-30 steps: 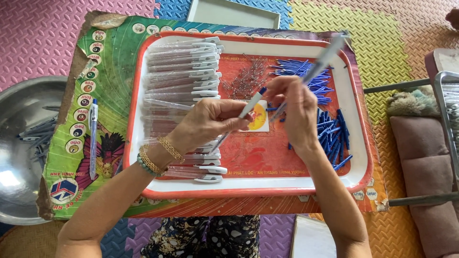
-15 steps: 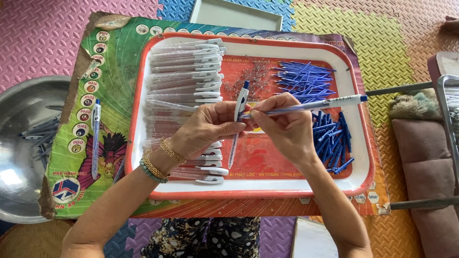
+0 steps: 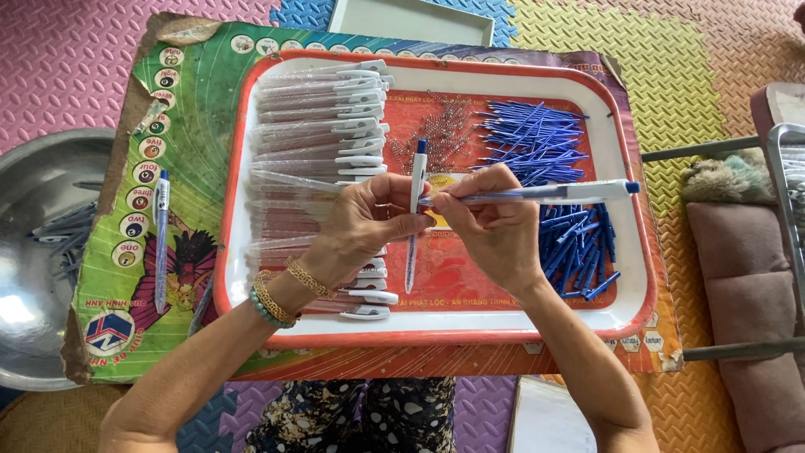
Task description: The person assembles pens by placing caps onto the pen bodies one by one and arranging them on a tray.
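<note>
Left hand (image 3: 369, 220): closed on a white pen (image 3: 414, 210) with a blue tip; pen held near upright, tip end toward the far side of the tray, lower end pointing back toward the body; gold bracelet and beaded bracelet on the wrist.
Right hand (image 3: 486, 231): clamped on a second pen (image 3: 553, 193), clear barrel with a white end and blue cap; held level, running out to the right over the blue pile; inner end meets the upright pen between the two hands.
Hands together: fingertips touching over the middle of the tray.
Tray (image 3: 620, 277): red-rimmed, white-walled, with a red printed floor; sits on the printed board.
Clear barrels (image 3: 319, 109): stacked in a neat row along the left side of the tray, white clips all turned right; lower part of the stack hidden behind the left forearm.
Blue refills (image 3: 537, 134): loose heap on the right side of the tray, from the far corner down to beside the right wrist.
Small springs (image 3: 444, 134): scattered patch of metal bits at the tray's far middle, between barrels and refills.
Printed board (image 3: 189, 159): green, worn at the edges, under the tray; one finished pen (image 3: 161, 239) lying on it left of the tray, well apart from the hands.
Metal bowl (image 3: 33, 277): at far left on the floor, several pens inside.
Floor mat (image 3: 67, 59): foam tiles, pink, yellow and blue.
</note>
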